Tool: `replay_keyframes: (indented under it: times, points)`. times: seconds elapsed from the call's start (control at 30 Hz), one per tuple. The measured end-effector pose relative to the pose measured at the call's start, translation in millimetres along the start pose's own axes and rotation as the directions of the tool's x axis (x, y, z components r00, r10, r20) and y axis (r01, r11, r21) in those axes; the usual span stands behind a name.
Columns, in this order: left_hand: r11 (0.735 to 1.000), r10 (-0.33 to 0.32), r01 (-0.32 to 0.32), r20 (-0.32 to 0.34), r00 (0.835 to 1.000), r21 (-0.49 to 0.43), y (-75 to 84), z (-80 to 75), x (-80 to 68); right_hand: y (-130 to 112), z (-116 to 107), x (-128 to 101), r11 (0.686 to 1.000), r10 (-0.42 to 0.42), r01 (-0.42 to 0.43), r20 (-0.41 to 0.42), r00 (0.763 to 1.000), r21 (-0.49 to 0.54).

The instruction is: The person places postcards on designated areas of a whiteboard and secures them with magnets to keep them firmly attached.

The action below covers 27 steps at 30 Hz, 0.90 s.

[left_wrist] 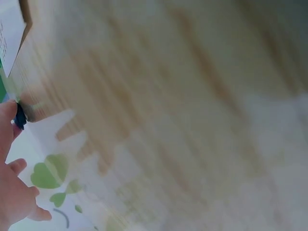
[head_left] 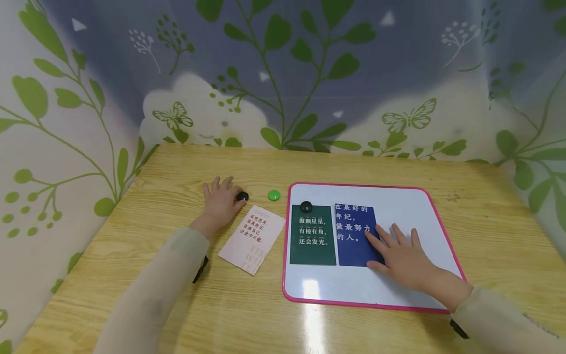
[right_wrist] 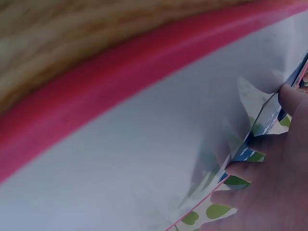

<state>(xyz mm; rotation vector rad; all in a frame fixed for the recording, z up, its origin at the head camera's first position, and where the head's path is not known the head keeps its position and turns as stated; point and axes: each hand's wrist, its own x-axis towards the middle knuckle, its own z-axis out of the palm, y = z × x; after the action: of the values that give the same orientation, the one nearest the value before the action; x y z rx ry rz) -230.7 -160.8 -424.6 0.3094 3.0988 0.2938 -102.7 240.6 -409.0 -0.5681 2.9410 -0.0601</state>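
Observation:
My left hand [head_left: 218, 204] pinches a round black magnet [head_left: 242, 196] between thumb and index finger, near the table's left side. In the left wrist view that magnet [left_wrist: 19, 117] shows dark at the fingertips. Spread almost straight, the fingers of my right hand [head_left: 407, 263] rest on the right edge of a blue card [head_left: 353, 253] with white writing. This card lies on a pink-framed whiteboard [head_left: 353, 287], beside a green card [head_left: 313, 253]. Another black magnet [head_left: 306, 206] sits on the green card's top edge.
A pale pink card [head_left: 243, 246] lies tilted on the wooden table [head_left: 212, 314], between my left hand and the whiteboard. Above it is a green round magnet [head_left: 274, 195]. A leaf-patterned covering [head_left: 300, 98] stands behind the table.

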Motion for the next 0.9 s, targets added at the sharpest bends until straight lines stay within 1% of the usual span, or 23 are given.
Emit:
replay_keyframes:
  times: [0.17, 0.37, 0.5, 0.7, 0.9]
  points:
    - [1.0, -0.007, 0.007, 0.013, 1.0, 0.0, 0.0, 0.3, 0.4, 1.6, -0.8, 0.4, 1.0, -0.006, 0.006, -0.004, 1.0, 0.03]
    - [1.0, -0.005, 0.005, -0.006, 1.0, 0.015, 1.5, -1.2, -0.7, 2.7, -2.4, 1.4, 0.999, -0.023, 0.024, -0.009, 1.0, 0.037]
    - [1.0, 0.009, -0.009, -0.017, 1.0, 0.011, 3.7, -3.2, -1.0, 3.5, -2.1, 2.3, 0.999, -0.036, 0.036, 0.0, 0.999, 0.015]
    - [0.999, 0.029, -0.028, -0.024, 0.999, 0.022, 9.1, -6.7, -2.0, 3.6, -3.2, 3.3, 0.999, -0.05, 0.05, -0.014, 0.999, -0.003]
    - [0.996, 0.073, -0.071, -0.033, 0.997, 0.052, 17.9, -8.5, -1.6, 4.9, -3.4, 4.3, 0.998, -0.055, 0.055, -0.015, 0.998, -0.012]
